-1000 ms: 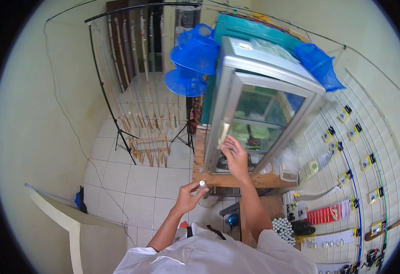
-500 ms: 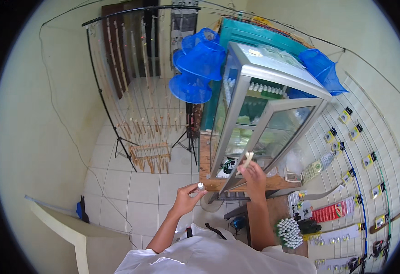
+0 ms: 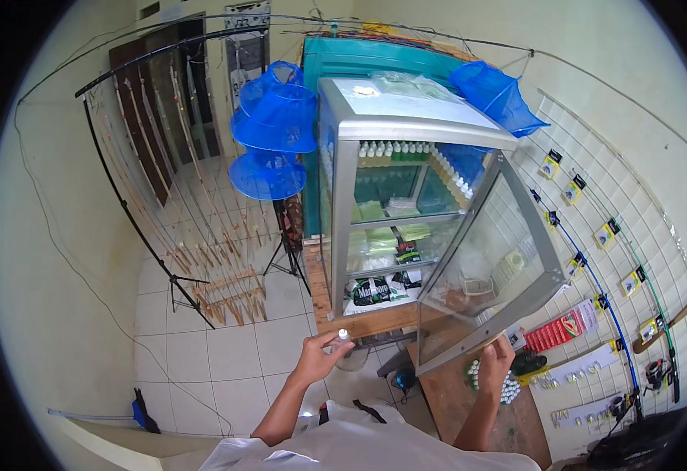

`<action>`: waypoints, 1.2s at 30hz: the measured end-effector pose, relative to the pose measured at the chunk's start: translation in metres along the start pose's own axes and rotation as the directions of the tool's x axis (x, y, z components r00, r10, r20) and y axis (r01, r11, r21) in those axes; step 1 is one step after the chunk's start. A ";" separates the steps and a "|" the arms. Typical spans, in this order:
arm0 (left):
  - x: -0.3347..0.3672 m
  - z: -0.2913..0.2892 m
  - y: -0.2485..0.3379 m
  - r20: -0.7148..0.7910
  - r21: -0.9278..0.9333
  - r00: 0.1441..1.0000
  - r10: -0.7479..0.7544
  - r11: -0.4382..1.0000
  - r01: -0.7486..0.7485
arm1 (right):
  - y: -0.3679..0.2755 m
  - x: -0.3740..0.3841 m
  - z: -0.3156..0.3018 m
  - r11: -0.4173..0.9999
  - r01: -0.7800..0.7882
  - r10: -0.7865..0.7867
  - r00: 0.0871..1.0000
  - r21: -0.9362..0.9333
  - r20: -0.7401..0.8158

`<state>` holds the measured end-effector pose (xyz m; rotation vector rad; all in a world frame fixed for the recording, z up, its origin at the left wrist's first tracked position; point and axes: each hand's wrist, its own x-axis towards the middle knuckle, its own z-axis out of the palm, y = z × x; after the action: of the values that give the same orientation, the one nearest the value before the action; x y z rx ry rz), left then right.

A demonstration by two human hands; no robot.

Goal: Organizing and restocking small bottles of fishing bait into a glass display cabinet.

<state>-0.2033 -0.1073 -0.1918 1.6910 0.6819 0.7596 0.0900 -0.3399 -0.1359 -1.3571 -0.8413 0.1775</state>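
Note:
A small bottle with a white cap (image 3: 343, 336) is pinched upright between the thumb and fingers of my left hand (image 3: 316, 363), in front of the display cabinet. My right hand (image 3: 497, 363) is closed on the outer edge of the cabinet's glass door (image 3: 494, 271), which stands swung out to the right. Inside the silver-framed cabinet (image 3: 426, 125), a row of white-capped bottles (image 3: 394, 151) lines the upper shelf, and another row runs along its right side. Lower shelves hold clear and greenish packets (image 3: 375, 239) and black-and-green packs (image 3: 373, 290).
Many white-capped bottles (image 3: 508, 390) stand on a wooden table (image 3: 516, 428) by my right arm. A wire grid (image 3: 594, 188) with hanging tackle packs covers the right wall. Blue mesh nets (image 3: 276, 125) hang left of the cabinet, beside a rack of rods (image 3: 178, 133).
My right hand has moved right and toward me, and the glass door has swung wide from nearly shut. My left hand keeps the bottle in about the same place. The view has turned rightward.

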 end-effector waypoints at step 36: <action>0.026 0.028 0.037 -0.076 0.287 0.936 0.345 0.906 -0.310 | 0.001 -0.009 0.194 0.992 -0.118 0.123 0.948 -0.036 0.295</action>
<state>-0.1632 -0.1123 -0.1576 2.0547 0.6141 1.0556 -0.0360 -0.1924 -0.1448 -1.4202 -1.0114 0.4796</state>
